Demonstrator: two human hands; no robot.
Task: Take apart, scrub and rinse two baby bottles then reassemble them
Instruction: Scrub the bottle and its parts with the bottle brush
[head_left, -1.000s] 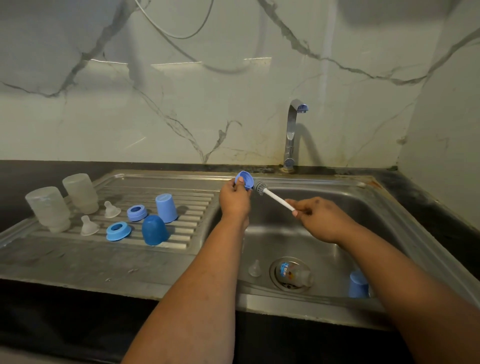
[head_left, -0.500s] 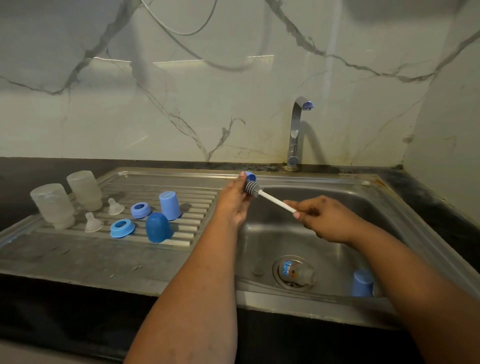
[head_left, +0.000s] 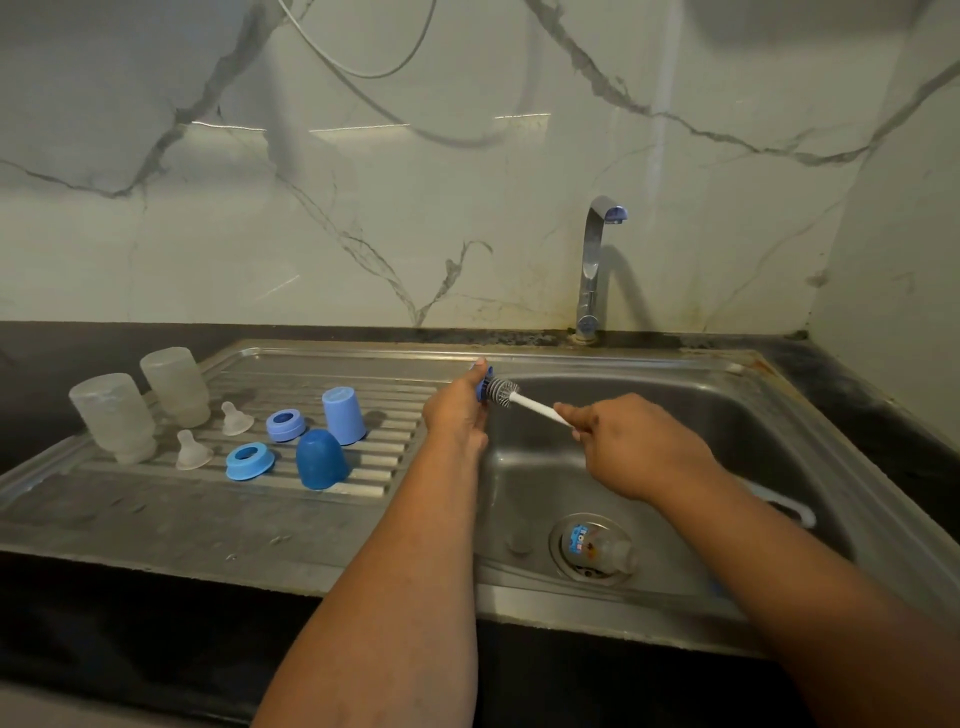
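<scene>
**Blue ring under the brush at the sink's edge**

At 9 o'clock, on the ribbed draining board (head_left: 156, 519), 2 frosted bottle bodies stand upside down: the nearer bottle (head_left: 111, 417) and the farther bottle (head_left: 176, 386), just beside each other. To their right lie 2 clear teats, one teat (head_left: 191, 451) closer to me and the other teat (head_left: 236, 419) behind it. Next come 2 blue rings: a bright blue ring (head_left: 250, 461) in front and a paler ring (head_left: 285, 425) behind. Further right, a dark blue domed cap (head_left: 321, 459) sits mouth down, with a light blue cap (head_left: 344, 416) standing just behind it, the 2 nearly touching.

Toward the centre, the left hand (head_left: 457, 415) is held over the lip between board and basin, its grip curled around a small blue collar (head_left: 481, 387), of which only an edge shows past the fingers. The grey bristle head of the brush (head_left: 502, 393) is pressed against that collar. The white brush handle runs down toward 4 o'clock into the right hand (head_left: 631, 446), whose grip is pinched around it.

In the basin (head_left: 753, 441), a clear bottle with a printed label (head_left: 597, 550) lies on its side over the drain. The tap (head_left: 592, 270) rises at 12 o'clock from the dark counter (head_left: 857, 374).
</scene>
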